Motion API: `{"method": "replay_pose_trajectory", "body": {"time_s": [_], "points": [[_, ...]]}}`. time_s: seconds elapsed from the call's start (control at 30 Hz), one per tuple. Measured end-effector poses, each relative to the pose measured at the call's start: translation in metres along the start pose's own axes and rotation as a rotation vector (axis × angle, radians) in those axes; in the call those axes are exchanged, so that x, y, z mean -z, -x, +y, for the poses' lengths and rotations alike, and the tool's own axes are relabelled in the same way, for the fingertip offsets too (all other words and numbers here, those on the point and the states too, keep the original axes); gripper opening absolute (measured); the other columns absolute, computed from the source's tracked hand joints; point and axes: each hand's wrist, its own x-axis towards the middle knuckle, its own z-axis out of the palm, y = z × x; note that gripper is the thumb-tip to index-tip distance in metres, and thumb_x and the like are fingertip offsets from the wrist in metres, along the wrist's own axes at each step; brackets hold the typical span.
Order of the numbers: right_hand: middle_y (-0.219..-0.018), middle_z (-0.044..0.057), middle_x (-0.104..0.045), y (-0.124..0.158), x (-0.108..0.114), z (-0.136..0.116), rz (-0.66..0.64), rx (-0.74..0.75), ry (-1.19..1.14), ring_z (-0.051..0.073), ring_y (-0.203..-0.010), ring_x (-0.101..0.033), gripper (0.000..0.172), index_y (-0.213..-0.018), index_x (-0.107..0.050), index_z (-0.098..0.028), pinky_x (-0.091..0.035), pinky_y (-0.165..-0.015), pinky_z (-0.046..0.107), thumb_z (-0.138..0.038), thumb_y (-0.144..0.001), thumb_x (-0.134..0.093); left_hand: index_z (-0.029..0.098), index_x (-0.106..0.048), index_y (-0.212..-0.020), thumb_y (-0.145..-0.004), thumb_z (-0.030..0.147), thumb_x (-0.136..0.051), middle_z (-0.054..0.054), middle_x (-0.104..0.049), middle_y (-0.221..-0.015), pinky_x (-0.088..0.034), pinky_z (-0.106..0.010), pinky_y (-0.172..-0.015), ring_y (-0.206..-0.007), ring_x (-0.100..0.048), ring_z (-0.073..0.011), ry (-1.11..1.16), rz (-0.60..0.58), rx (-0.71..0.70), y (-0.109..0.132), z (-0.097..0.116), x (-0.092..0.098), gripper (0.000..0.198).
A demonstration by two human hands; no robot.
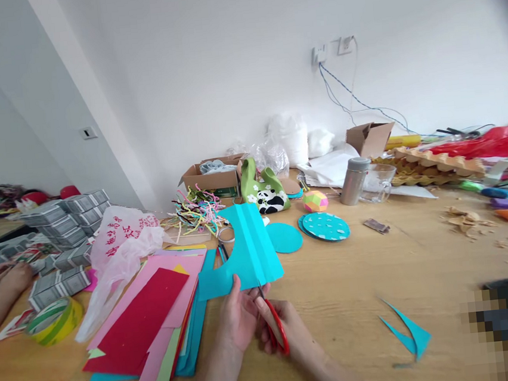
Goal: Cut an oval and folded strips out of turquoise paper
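Observation:
My left hand (240,319) grips the lower edge of a bright blue paper sheet (246,248), thumb on top. A large rounded piece is cut out of the sheet's left side, and fold lines run down its right part. In my right hand (281,327) are red-handled scissors (276,326), their blades at the sheet's bottom edge. Just beyond the sheet lie a plain blue paper disc (286,237) and a blue disc with pale spots (327,226), which rests on another disc. Blue paper offcuts (414,334) lie on the table at right.
Coloured paper sheets (145,321) are piled at left, beside a tape roll (54,321) and a plastic bag (115,246). Another person's hands (13,279) are at far left. A metal bottle (355,180), a glass mug (378,183) and egg trays (431,164) stand behind.

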Motion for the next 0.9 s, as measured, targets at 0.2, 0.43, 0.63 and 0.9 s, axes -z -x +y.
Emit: {"method": "replay_pose_trajectory", "body": {"time_s": [0.2, 0.43, 0.63, 0.9], "points": [[-0.043, -0.002, -0.052, 0.002, 0.0, -0.005, 0.003, -0.017, 0.004, 0.01, -0.032, -0.05, 0.068, -0.065, -0.049, -0.017, -0.03, -0.03, 0.018, -0.085, -0.07, -0.046, 0.01, -0.068, -0.106, -0.092, 0.042, -0.051, -0.013, -0.072, -0.106, -0.049, -0.031, -0.088, -0.096, -0.068, -0.0235, 0.039, 0.037, -0.01, 0.002, -0.001, -0.004, 0.038], [-0.045, -0.001, -0.053, 0.004, 0.002, -0.01, -0.005, 0.018, 0.016, 0.01, -0.033, -0.051, 0.068, -0.063, -0.048, -0.018, -0.03, -0.031, 0.018, -0.086, -0.069, -0.046, 0.011, -0.069, -0.103, -0.09, 0.039, -0.057, -0.013, -0.071, -0.112, -0.049, -0.031, -0.09, -0.101, -0.067, -0.0241, 0.048, 0.037, -0.038, 0.004, -0.004, -0.009, 0.033], [-0.043, -0.002, -0.05, 0.008, 0.0, -0.021, 0.015, 0.011, 0.036, 0.008, -0.031, -0.047, 0.073, -0.057, -0.046, -0.018, -0.03, -0.031, 0.018, -0.09, -0.064, -0.043, 0.011, -0.068, -0.099, -0.085, 0.045, -0.063, -0.012, -0.073, -0.101, -0.052, -0.033, -0.085, -0.099, -0.067, -0.027, -0.024, -0.047, -0.08, 0.006, -0.007, -0.011, 0.037], [-0.045, -0.002, -0.051, 0.011, -0.001, -0.028, 0.013, 0.024, 0.066, 0.008, -0.033, -0.049, 0.073, -0.058, -0.046, -0.018, -0.031, -0.032, 0.019, -0.091, -0.063, -0.043, 0.012, -0.068, -0.102, -0.083, 0.048, -0.064, -0.013, -0.072, -0.106, -0.051, -0.032, -0.086, -0.106, -0.065, -0.0275, -0.07, -0.017, -0.125, 0.004, -0.012, -0.01, 0.041]]}}
